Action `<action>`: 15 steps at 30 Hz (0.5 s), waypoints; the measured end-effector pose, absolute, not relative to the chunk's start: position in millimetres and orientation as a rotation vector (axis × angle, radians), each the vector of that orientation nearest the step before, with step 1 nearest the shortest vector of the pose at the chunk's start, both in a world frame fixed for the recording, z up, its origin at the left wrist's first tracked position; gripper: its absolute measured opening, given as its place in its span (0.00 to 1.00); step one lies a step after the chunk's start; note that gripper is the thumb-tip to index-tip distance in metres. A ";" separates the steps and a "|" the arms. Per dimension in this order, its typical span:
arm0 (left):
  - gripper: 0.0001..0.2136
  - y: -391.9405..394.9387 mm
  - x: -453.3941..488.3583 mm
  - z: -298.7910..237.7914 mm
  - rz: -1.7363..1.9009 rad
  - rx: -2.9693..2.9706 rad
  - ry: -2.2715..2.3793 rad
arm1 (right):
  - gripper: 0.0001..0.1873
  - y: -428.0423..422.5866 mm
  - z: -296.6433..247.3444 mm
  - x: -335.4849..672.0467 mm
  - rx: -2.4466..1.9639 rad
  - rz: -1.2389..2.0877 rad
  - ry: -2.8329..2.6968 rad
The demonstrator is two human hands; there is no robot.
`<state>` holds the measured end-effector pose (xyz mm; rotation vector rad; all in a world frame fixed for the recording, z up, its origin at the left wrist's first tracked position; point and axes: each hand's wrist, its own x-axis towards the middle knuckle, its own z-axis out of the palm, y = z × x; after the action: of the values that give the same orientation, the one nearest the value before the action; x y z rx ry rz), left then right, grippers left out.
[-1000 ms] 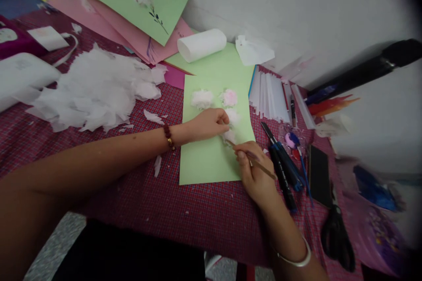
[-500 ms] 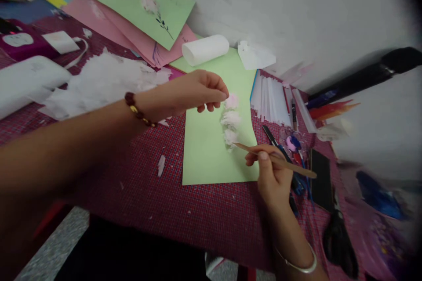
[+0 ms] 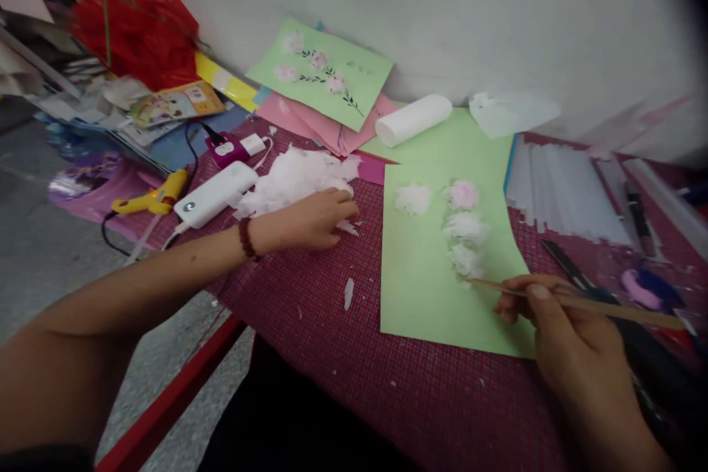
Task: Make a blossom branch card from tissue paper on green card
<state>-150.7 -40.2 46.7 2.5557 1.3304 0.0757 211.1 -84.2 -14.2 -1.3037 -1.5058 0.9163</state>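
Pinching a thin brown stick [image 3: 641, 313], your right hand [image 3: 578, 339] sits over the right edge of the green paper [image 3: 420, 295]. The tip is right by the closest white puff [image 3: 465, 259]. Your left hand [image 3: 315, 221], thumb and fingers loosely apart, is by the torn white paper pile [image 3: 304, 173]; you can't tell if they touch. Left of that hand is a yellow glue gun [image 3: 152, 200].

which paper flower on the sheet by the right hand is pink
The top paper flower of the column of three; the two below it and the one to its left look white.
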 end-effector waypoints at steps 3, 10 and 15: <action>0.17 -43.4 -151.3 40.4 0.050 2.575 1.396 | 0.11 -84.5 -15.6 213.8 -1.368 0.965 -1.490; 0.03 -37.2 -150.6 55.3 0.142 1.880 1.474 | 0.09 -85.6 -10.4 208.6 -1.297 0.988 -1.461; 0.04 -44.4 -109.7 71.3 0.352 1.458 1.179 | 0.07 -97.7 0.6 188.6 -1.125 1.089 -1.346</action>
<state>-109.7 -44.4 71.3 1.4583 1.1794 0.3524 188.6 -97.7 0.6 -1.1246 -1.3463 1.0891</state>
